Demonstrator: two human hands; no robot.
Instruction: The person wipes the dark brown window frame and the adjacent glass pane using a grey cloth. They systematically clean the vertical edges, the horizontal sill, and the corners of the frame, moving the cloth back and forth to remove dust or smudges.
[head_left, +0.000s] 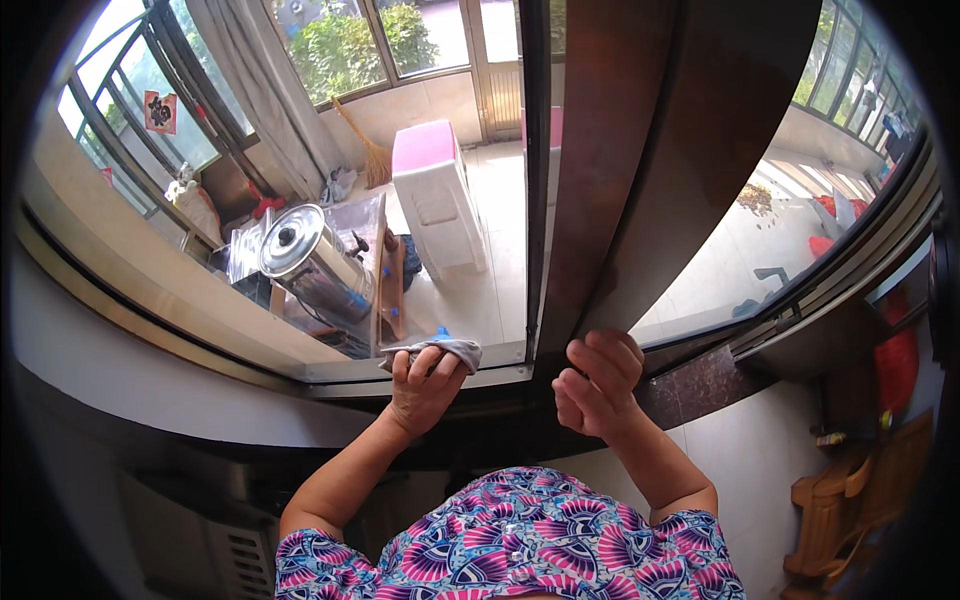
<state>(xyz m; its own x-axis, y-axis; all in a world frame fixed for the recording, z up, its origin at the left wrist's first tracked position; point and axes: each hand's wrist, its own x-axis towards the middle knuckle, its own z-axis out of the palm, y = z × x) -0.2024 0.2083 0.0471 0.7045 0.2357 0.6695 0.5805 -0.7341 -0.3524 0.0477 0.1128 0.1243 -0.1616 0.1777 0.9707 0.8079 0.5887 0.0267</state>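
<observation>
My left hand grips a folded grey cloth at the lower rail of a window frame, with a bit of blue showing above the cloth. Its fingers curl over the cloth's near side. My right hand is raised beside the dark brown post, fingers loosely bent; whether anything lies inside them cannot be told. Glass fills the frame beyond my left hand. Behind it stands a lidded stainless steel urn with a tap, on a plastic-covered table.
Past the glass are a white cabinet with a pink top, a straw broom and a grey curtain. A pale ledge curves along the left. Carved wooden furniture stands at the lower right, near a dark stone sill.
</observation>
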